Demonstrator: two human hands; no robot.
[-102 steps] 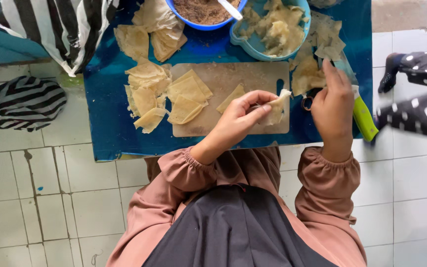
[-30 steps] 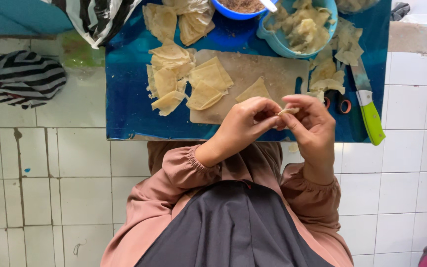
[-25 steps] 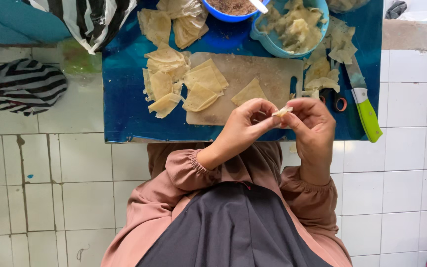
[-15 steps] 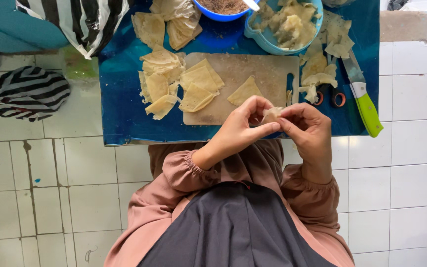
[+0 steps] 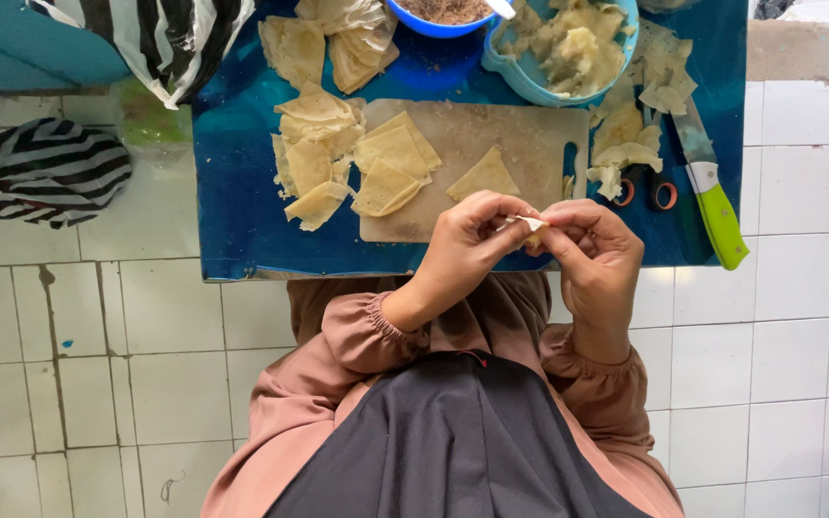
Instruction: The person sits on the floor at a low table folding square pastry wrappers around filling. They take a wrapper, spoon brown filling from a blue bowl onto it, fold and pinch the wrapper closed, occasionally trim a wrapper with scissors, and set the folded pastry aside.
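Observation:
My left hand [image 5: 467, 240] and my right hand [image 5: 592, 254] meet over the near edge of a low blue table [image 5: 242, 221]. Between their fingertips they pinch one small pale dough wrapper [image 5: 530, 223], folded. Just beyond the hands lies a light cutting board [image 5: 520, 144] with a few triangular wrappers [image 5: 390, 168] on it. More wrappers are piled at the board's left [image 5: 314, 144].
A blue bowl of brown filling [image 5: 443, 11] and a light-blue dish of folded pieces [image 5: 568, 48] stand at the far edge. A green-handled knife [image 5: 717, 206] and scissors [image 5: 650, 187] lie at the right. Striped bags [image 5: 40, 173] sit on the white tiled floor at left.
My right hand has come off the table's right side and joined the left hand. Both now hold the wrapper closer to my body, working it between the fingers.

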